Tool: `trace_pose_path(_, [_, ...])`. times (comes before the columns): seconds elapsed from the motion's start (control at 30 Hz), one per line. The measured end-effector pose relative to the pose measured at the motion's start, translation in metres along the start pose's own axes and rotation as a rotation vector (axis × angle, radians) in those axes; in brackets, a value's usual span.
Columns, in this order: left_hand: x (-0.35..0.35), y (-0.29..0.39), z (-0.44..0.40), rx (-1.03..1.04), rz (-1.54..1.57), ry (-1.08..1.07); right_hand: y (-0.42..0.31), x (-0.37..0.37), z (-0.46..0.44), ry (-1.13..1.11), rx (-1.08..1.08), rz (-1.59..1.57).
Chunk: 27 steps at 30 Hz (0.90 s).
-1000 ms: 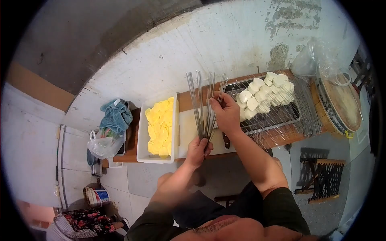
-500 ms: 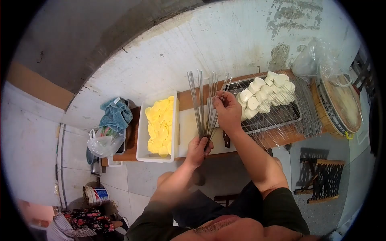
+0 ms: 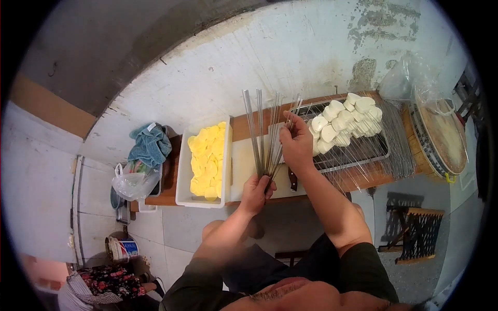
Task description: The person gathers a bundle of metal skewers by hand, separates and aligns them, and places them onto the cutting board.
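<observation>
My left hand [image 3: 256,194] is closed around the lower ends of a bundle of thin metal skewers [image 3: 261,137], which fan upward in several clumps. At the right side of the fan, my right hand [image 3: 298,144] has its thumb and bent fingers on the upper part of some skewers; its fingertips partly hide them. Beneath the bundle lies a white cutting board [image 3: 241,165]. A knife with a dark handle [image 3: 293,181] rests by my right forearm. To the right, a metal tray [image 3: 358,161] bears a pile of skewered pale white slices [image 3: 340,123].
Left of the board stands a white bin [image 3: 226,171] of yellow slices [image 3: 206,160]. Many bare skewers [image 3: 397,142] lie beside the tray, near a round wooden-sided container [image 3: 441,135]. A blue towel [image 3: 149,145] and plastic bag [image 3: 136,184] sit far left. A folding stool [image 3: 421,234] stands on the floor.
My right hand has shifted slightly right, its index finger higher, and the right-hand skewers lean further out. My left hand keeps its hold on the bundle.
</observation>
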State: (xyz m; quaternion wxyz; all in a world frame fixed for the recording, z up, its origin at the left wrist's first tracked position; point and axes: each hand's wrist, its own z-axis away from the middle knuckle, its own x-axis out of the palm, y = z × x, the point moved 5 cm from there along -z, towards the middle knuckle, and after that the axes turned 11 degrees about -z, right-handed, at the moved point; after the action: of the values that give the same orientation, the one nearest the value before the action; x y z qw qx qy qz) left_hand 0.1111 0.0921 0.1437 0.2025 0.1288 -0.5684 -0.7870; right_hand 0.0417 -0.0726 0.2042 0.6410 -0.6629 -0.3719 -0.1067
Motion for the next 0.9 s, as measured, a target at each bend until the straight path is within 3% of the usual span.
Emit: trace_pose_path(0.9, [-0.0007, -0.0078, -0.0021, 0.002, -0.020, -0.001, 0.0074, -0.0055, -0.0033, -0.007, 0.016, 0.093])
